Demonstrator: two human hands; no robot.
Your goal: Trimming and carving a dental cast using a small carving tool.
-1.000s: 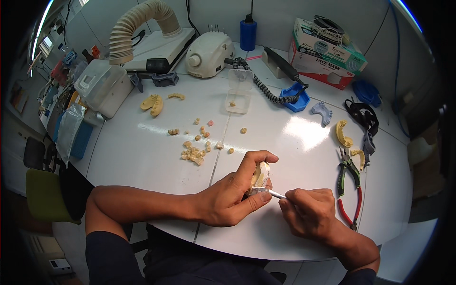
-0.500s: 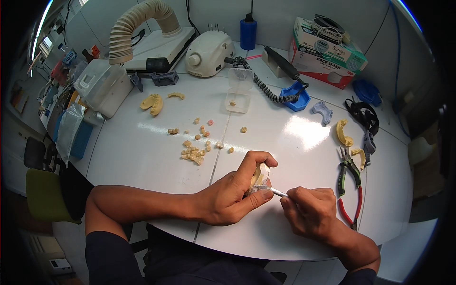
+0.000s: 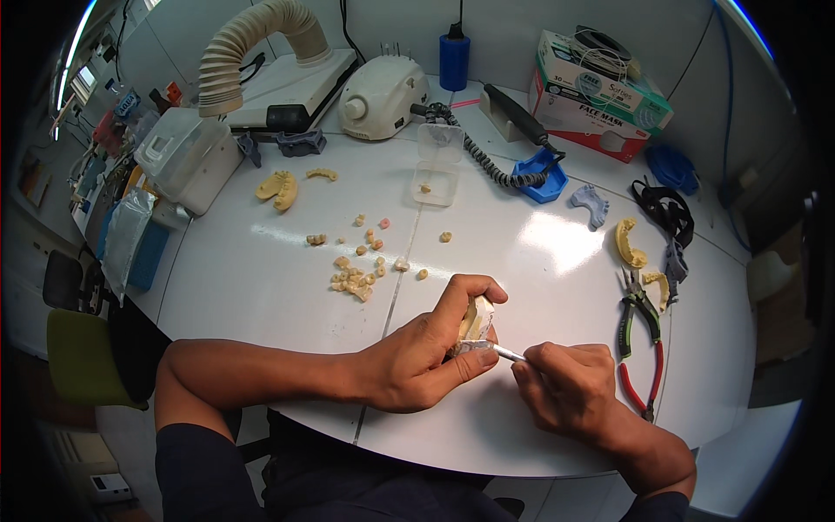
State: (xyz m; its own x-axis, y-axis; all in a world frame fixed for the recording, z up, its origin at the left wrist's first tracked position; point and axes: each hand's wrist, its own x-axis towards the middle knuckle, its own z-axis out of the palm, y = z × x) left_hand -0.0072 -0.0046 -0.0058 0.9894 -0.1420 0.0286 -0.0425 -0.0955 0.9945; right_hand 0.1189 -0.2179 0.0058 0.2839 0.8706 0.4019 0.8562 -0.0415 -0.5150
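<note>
My left hand (image 3: 422, 365) is closed around a cream dental model (image 3: 477, 317) with a white side, held low over the near middle of the desk. My right hand (image 3: 565, 387) grips a thin silver-white hand tool (image 3: 509, 353), its far end at the lower part of the model beside my left thumb. The exact tip is hard to make out. Small tooth-shaped pieces (image 3: 357, 283) lie scattered beyond my left hand. To the right of my right hand rest pliers (image 3: 641, 315) with green and red handles, near yellow dental casts (image 3: 628, 245).
At the back stand a white control unit (image 3: 383, 100), a hose (image 3: 226, 61), a handpiece (image 3: 513, 113) and mask boxes (image 3: 596, 122). An open clear case (image 3: 435, 183) and blue-grey cast (image 3: 589, 206) lie on the desk (image 3: 261, 304). A plastic bin (image 3: 187, 157) is at left.
Both hands stay almost where they were, with the same grips. The model and tool have shifted only very slightly.
</note>
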